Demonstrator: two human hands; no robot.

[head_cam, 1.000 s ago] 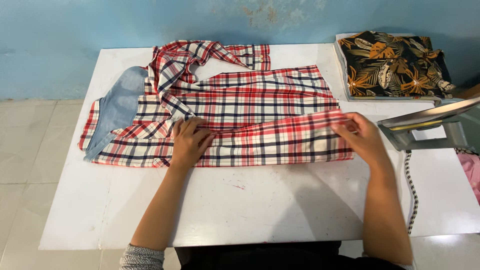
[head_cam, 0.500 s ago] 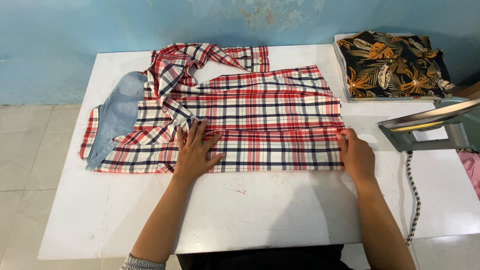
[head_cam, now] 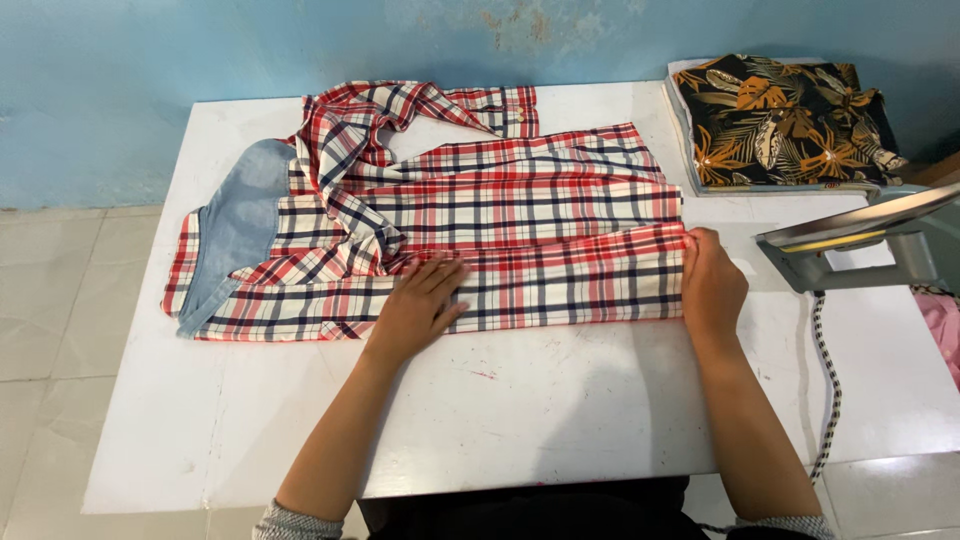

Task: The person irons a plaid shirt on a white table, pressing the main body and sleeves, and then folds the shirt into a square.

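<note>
White table (head_cam: pixel 560 420) against a blue wall (head_cam: pixel 150 60), pale tiled floor (head_cam: pixel 50 330) to its left, all seen from your head camera looking down. Your plaid shirt (head_cam: pixel 520 215), red, white and navy, lies across the far half of the table, partly folded: bottom edge turned up into a long horizontal band along the near side, collar (head_cam: pixel 345 150) at the upper left, one cuffed sleeve (head_cam: pixel 490 105) thrown across the top. Light blue denim patch (head_cam: pixel 235 235) shows on the shirt's left end. Your left hand (head_cam: pixel 418 308) is flat on the folded band, palm down, fingers spread and straight, gripping nothing, just pressing cloth near the middle of the shirt. Your right hand (head_cam: pixel 712 285) sits at the shirt's right edge, fingers curled over the end of the fold; it looks like it's pinching the fabric edge, but the fingertips are tucked under so you can't fully tell how tight. Both hands are on the same fold, well apart. Far right corner: a folded dark shirt with orange leaf print (head_cam: pixel 785 120), apart from the plaid one. Right of your right hand, a grey iron (head_cam: pixel 860 245) pokes in from the frame edge, near but not touching your hand; its black-and-white braided cord (head_cam: pixel 830 380) runs down the table's right side. Small red mark (head_cam: pixel 485 375) on the bare table near you
</note>
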